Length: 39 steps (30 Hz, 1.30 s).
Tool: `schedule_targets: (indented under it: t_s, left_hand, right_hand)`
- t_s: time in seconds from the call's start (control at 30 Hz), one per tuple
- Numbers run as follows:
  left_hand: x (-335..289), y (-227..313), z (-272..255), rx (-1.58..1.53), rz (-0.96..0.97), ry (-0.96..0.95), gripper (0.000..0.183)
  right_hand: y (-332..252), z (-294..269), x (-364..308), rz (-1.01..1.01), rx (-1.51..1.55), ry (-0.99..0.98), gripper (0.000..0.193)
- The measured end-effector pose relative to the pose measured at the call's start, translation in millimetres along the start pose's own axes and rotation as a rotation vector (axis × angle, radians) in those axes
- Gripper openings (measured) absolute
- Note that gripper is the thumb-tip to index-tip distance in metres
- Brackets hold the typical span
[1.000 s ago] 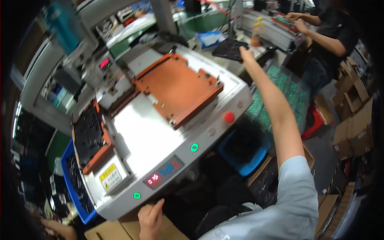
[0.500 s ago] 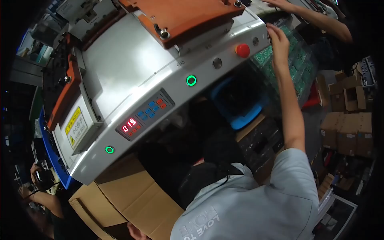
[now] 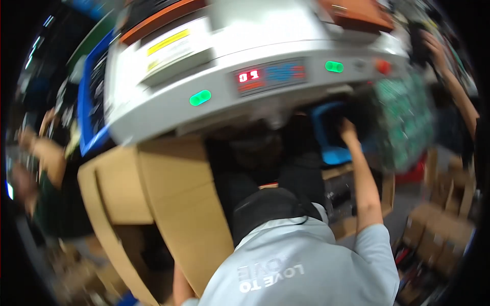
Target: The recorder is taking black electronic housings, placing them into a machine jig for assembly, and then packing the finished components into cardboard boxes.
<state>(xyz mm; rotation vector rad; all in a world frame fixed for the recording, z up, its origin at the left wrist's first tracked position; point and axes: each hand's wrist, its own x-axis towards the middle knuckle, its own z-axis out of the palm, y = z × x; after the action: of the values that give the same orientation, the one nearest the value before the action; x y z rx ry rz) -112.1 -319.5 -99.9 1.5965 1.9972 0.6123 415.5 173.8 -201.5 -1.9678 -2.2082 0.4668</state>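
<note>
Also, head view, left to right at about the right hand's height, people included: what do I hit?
Co-worker's forearm → opened cardboard box → blue tub (right hand overlaps it, depth unclear) → green circuit boards → another co-worker's forearm.

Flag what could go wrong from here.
The right hand is at the blue bin, whose dark inside hides its contents; it could grab blindly.
Green boards sit close beside that bin; they might get knocked.
The left hand is out of sight near the cardboard box; an edge might scrape it.
</note>
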Motion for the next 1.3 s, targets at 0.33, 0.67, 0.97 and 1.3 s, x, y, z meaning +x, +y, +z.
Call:
schedule_targets:
  t_s: [0.33,0.67,0.97,1.3]
  left_hand:
    - [-93.0,-5.0,-79.3,0.706,-0.308,-0.427,0.058]
    - [-81.6,62.0,-193.0,0.268,-0.639,0.053,0.029]
    - [-32.7,239.6,-237.5,-0.163,-0.537,1.327,0.016]
    - [115.9,277.8,-179.5,-0.817,-0.416,0.354,0.015]
  right_hand:
    - [104.0,21.3,61.8,0.039,0.635,-0.006,0.030]
    - [49.5,-14.1,40.9,0.112,0.729,0.045,0.044]
    - [-155.9,-153.3,-65.2,-0.172,0.817,0.013,0.032]
    - [-368.8,-257.2,-170.9,-1.105,0.819,0.126,0.031]
